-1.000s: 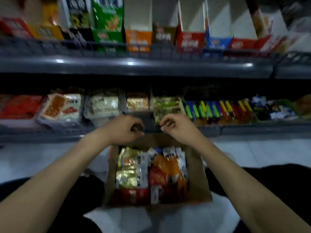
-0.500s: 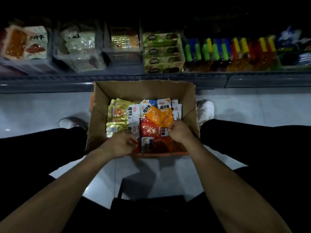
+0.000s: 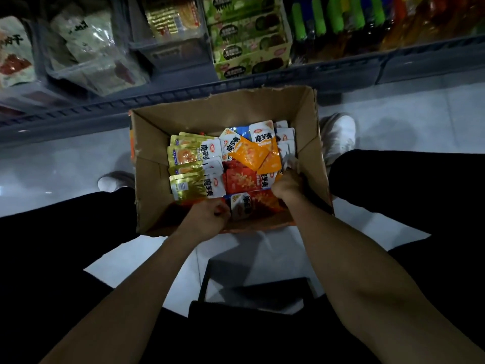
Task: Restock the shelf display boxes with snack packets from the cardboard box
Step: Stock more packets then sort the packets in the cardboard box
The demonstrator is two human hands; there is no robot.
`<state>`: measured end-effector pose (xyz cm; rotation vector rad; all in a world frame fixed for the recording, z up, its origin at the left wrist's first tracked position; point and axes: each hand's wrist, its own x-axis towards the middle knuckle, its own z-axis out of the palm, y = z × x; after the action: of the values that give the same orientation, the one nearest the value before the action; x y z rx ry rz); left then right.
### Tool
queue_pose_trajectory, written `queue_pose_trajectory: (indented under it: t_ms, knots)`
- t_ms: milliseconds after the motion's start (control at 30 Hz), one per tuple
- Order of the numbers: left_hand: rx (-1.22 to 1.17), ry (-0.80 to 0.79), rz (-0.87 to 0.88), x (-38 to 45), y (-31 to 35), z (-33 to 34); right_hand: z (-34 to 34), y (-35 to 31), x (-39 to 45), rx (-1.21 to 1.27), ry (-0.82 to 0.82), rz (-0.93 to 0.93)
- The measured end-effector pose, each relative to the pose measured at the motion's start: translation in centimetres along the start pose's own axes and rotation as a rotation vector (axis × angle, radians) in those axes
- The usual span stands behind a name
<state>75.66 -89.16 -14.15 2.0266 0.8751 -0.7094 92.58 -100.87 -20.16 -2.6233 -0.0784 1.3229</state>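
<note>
Restocking looks barely underway: the open brown cardboard box (image 3: pixel 309 132) is sitting nearly full.
Both hands are reaching into its near end, the left hand (image 3: pixel 207 216) curled closed over red foil snack packets (image 3: pixel 241 179) (grip unclear), the right hand (image 3: pixel 286 183) pinching packets; the clear plastic shelf display boxes (image 3: pixel 170 51) are waiting beyond it.
</note>
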Motion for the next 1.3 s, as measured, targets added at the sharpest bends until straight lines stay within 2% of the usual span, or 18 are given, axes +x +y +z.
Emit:
queue_pose_trajectory:
  t_ms: [100,233,267,333,400,467,533,600,667,767,833,900,967,1067,1133,1233,1300]
  knots:
    - [0.011,-0.005,-0.012,0.7,0.1,0.2,0.3,0.0,-0.2,-0.027,0.056,-0.037]
    - [-0.051,-0.016,-0.061,2.2,-0.4,0.2,0.0,-0.1,-1.2,0.0,0.208,0.04]
    - [-0.127,0.015,-0.088,2.4,-0.5,0.0,-0.5,-0.1,-1.8,-0.012,0.266,0.027]
    - [-0.413,0.1,-0.174,2.8,0.1,-0.7,-1.4,0.1,-3.3,0.05,0.341,-0.123]
    - [-0.729,0.139,-0.263,2.9,1.6,-1.6,-1.9,0.3,-4.6,0.214,0.281,-0.354]
    - [-0.951,0.071,-0.305,3.0,3.0,-2.4,-2.2,-0.1,-5.8,0.372,0.125,-0.538]
    - [-1.082,-0.014,-0.28,3.1,3.4,-2.9,-2.2,-0.7,-6.6,0.43,0.004,-0.63]
    - [-1.156,-0.032,-0.234,2.9,2.8,-3.0,-2.2,-1.1,-6.9,0.456,-0.073,-0.601]
    - [-1.232,0.081,-0.216,2.7,2.1,-2.9,-2.0,-1.2,-6.4,0.442,-0.079,-0.561]
    - [-1.278,0.339,-0.31,2.7,1.0,-3.0,-2.0,-1.3,-4.8,0.359,0.058,-0.441]
    - [-1.283,0.409,-0.365,2.7,0.1,-2.8,-2.2,-1.1,-3.0,0.293,0.114,-0.299]
    - [-1.29,0.423,-0.407,2.5,-0.4,-2.7,-1.6,-0.4,-0.9,0.265,0.102,-0.127]
    - [-1.294,0.428,-0.426,2.1,-0.4,-2.5,-0.6,0.3,0.3,0.225,0.017,-0.01]
    - [-1.286,0.444,-0.43,1.6,-0.4,-2.5,1.0,1.2,1.0,0.046,-0.061,0.001]
    - [-1.264,0.439,-0.443,1.5,-0.6,-2.5,1.7,1.3,1.2,0.001,-0.005,-0.019]
    - [-1.22,0.434,-0.481,1.4,-0.8,-2.5,1.8,1.0,1.4,0.025,0.184,-0.004]
    - [-1.202,0.428,-0.488,1.5,-0.7,-2.6,1.4,0.8,1.3,0.042,0.234,-0.018]
